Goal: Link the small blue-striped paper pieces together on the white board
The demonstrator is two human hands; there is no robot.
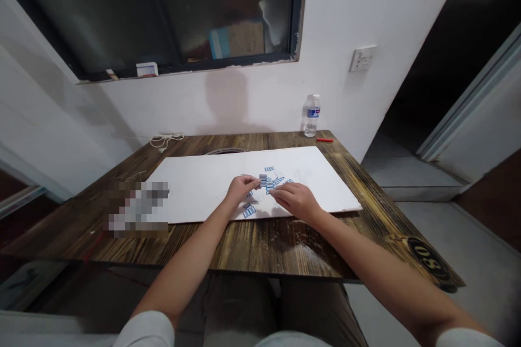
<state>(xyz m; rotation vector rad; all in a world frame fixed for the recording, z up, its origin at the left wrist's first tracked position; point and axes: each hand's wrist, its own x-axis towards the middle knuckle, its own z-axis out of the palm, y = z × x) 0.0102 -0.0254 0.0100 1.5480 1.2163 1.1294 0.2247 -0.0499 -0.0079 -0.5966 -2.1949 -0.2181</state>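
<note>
My left hand [241, 188] is closed in a pinch, fingertips on a small blue-and-grey striped piece [263, 179] held just above the white board [195, 187]. Just right of it, my right hand [298, 199] has its fingers pressed together, tips beside the blue-edged pieces; whether anything is between them is hidden. Several similar blue-outlined pieces [278, 180] lie in a loose cluster between and behind the hands. One small group [269, 168] sits farther back, and another [249, 210] lies by the board's front edge, below my left hand.
The board rests on a dark wooden table [260, 252]. At the back right stand a water bottle [311, 115] and a red stick-like object [324, 140]. A white cord [166, 140] lies back left. A pixelated patch covers the board's left end. A number plate [429, 259] is at the right corner.
</note>
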